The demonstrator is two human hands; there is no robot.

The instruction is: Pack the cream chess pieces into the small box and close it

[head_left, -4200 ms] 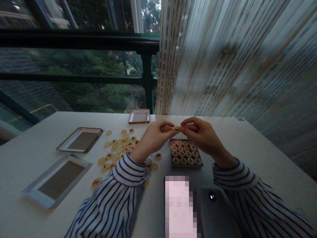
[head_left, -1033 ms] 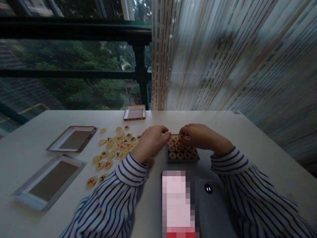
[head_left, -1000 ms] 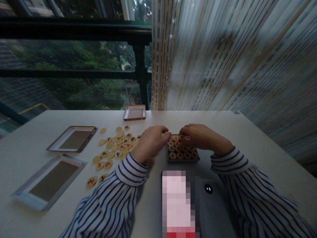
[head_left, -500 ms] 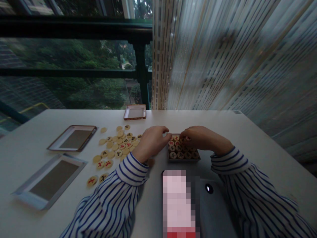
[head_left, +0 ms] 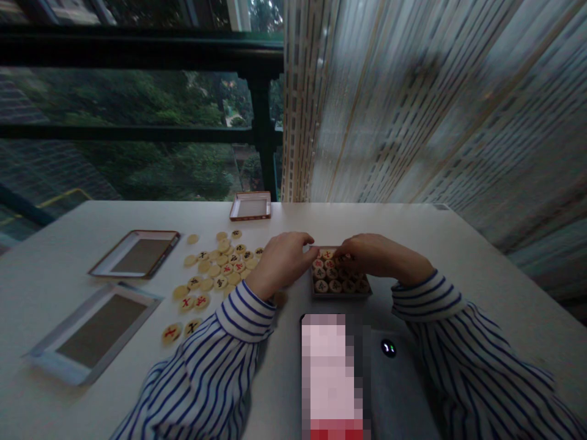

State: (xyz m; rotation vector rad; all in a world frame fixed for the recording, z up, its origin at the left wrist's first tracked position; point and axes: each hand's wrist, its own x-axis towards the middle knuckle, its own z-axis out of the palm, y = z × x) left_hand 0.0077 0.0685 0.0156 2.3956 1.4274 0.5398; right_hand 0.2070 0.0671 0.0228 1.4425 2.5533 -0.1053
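A small dark tray (head_left: 342,294) holds rows of round wooden chess pieces (head_left: 331,276) with red and black characters. My left hand (head_left: 283,258) rests at the tray's left rim, fingers curled, fingertips touching its far left corner. My right hand (head_left: 375,255) lies over the tray's far right part, fingers bent and pressed down on the pieces there. What is under those fingertips is hidden. Several loose pieces (head_left: 215,269) lie scattered on the white table (head_left: 458,263) to the left of my left hand.
Two shallow box lids (head_left: 136,253) (head_left: 94,331) lie at the left, and a small lid (head_left: 250,206) sits at the far edge by the window railing. A blurred patch and a dark device (head_left: 389,366) lie near me. A striped curtain hangs at the right.
Earlier both hands held one piece in the air above the tray. They have come down onto the tray's far side, and the right fingers have shifted slightly over the far row.
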